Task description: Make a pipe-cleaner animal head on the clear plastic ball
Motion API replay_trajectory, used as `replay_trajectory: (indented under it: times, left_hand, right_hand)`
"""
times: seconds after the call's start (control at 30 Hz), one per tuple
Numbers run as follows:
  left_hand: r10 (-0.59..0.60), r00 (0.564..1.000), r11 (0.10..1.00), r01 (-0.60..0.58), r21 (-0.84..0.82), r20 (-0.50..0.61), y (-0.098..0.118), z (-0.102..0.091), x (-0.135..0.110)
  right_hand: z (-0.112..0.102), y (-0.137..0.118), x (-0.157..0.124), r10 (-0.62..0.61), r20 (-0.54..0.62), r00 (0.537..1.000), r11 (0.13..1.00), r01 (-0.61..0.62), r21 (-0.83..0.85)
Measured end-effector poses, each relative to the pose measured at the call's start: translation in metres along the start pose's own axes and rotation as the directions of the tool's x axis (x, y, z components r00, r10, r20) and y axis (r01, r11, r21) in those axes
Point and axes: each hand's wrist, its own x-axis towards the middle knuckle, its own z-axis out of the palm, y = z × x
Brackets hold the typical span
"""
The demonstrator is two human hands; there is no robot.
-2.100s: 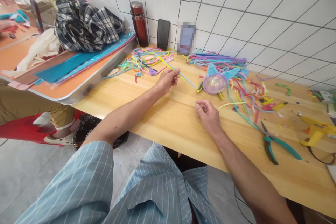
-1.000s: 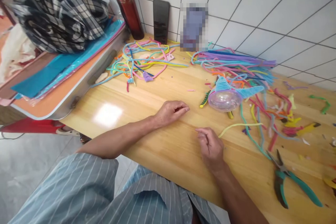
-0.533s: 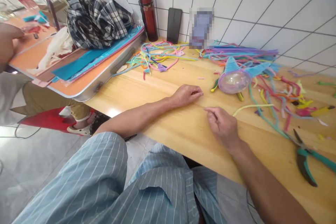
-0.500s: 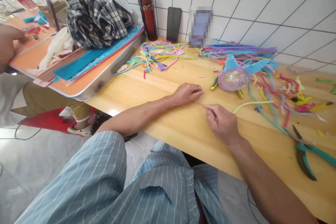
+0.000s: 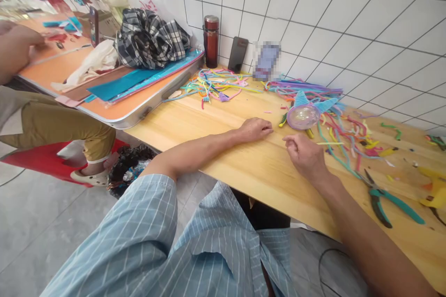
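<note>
My left hand (image 5: 256,128) rests on the wooden table (image 5: 216,134) with its fingers curled under and nothing visible in them. My right hand (image 5: 303,151) lies a little to its right, loosely closed, thumb against forefinger, with nothing seen inside. A thin yellow pipe cleaner (image 5: 331,143) lies just right of that hand, apart from it. Just beyond both hands sits a clear ball with blue pipe-cleaner cones (image 5: 302,116).
Pipe-cleaner heaps lie at the back (image 5: 216,86) and to the right (image 5: 334,123). Teal pliers (image 5: 386,197) and a yellow glue gun (image 5: 434,195) are at the right. A red flask (image 5: 211,41) and black phone (image 5: 238,54) stand by the wall. Another person's hand (image 5: 14,44) is at the orange table (image 5: 114,102).
Two seconds ago my left hand held a blue pipe cleaner up; it has since let go and settled on the table. The view has swung left. My right hand has barely moved.
</note>
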Motion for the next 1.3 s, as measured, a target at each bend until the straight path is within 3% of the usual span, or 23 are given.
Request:
replay_trajectory:
  times: [0.3,0.5,0.8,1.0,1.3]
  left_hand:
    - [0.015,0.999,1.0,-0.015,0.0,0.051,-0.001,0.0,-0.002]
    - [-0.001,0.997,1.0,0.003,-0.03,0.076,-0.006,0.0,-0.004]
    - [-0.012,1.0,0.983,0.016,-0.182,0.024,-0.008,0.0,-0.008]
    - [-0.064,0.998,0.954,0.055,-0.295,-0.023,-0.007,-0.003,-0.009]
    - [-0.027,0.999,0.974,0.021,-0.224,-0.022,-0.007,-0.003,-0.007]
  right_hand:
    - [0.011,0.033,-0.002,-0.037,0.03,0.999,0.999,0.037,-0.009]
    - [0.026,0.035,-0.022,-0.059,-0.073,0.996,0.994,0.065,0.088]
    - [0.026,0.027,-0.025,0.021,0.008,1.0,0.979,-0.022,0.204]
    - [0.025,0.03,-0.024,0.054,-0.029,0.998,0.976,-0.046,0.213]
    - [0.024,0.036,-0.024,0.082,-0.063,0.995,0.977,-0.068,0.201]
